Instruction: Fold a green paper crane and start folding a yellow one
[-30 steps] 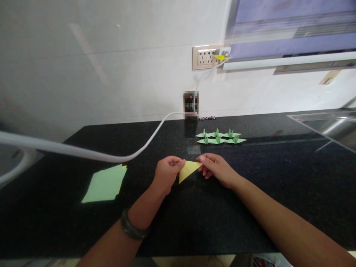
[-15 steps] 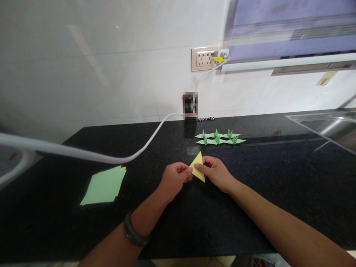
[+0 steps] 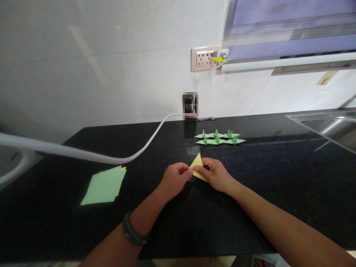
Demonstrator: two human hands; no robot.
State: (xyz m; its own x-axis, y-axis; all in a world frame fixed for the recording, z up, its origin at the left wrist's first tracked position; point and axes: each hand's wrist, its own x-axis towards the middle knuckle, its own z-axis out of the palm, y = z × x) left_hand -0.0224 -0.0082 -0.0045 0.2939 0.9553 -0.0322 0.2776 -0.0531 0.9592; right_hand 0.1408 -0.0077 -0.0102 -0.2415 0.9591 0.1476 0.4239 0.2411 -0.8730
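A small yellow paper, folded into a triangle, is held between both hands above the dark countertop. My left hand pinches its left corner between thumb and fingers. On the other side, my right hand grips it with the thumb pressed on the front face and the fingers behind, mostly hidden. Beyond the hands stand several green folded paper cranes in two rows. To the left lies a stack of green and yellow paper sheets.
A white cable arcs over the left of the countertop to a small blurred-out device by the wall. A wall socket holds a plug. The sink is at the right edge.
The yellow paper has tilted slightly, its lower corner shifting a little to the right. Both hands keep their hold in nearly the same place.
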